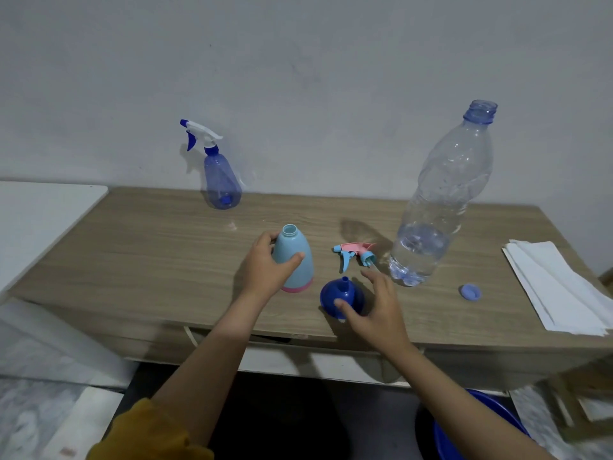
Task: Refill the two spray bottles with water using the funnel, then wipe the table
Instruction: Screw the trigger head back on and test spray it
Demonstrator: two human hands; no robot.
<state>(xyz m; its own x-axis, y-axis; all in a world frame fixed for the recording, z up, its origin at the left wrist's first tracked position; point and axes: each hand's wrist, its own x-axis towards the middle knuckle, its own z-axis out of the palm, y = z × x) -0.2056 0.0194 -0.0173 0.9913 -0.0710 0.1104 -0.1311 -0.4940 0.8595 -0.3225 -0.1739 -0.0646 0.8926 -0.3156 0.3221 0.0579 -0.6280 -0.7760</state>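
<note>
On my table (pixel 132 260), far left at the back wall, stands the blue spray bottle (pixel 221 180) with its sprayer on. My left hand (pixel 268 267) wraps its grip round the open light-blue bottle (pixel 295 257). Its pink sprayer head (pixel 353 254) lies just to the right. Nearer me, my right hand (pixel 378 310) has its grip spread, thumb touching the upturned blue funnel (pixel 341 295). Then the uncapped water bottle (pixel 438 200), its cap (pixel 470 291), and paper towels (pixel 557 287).
</note>
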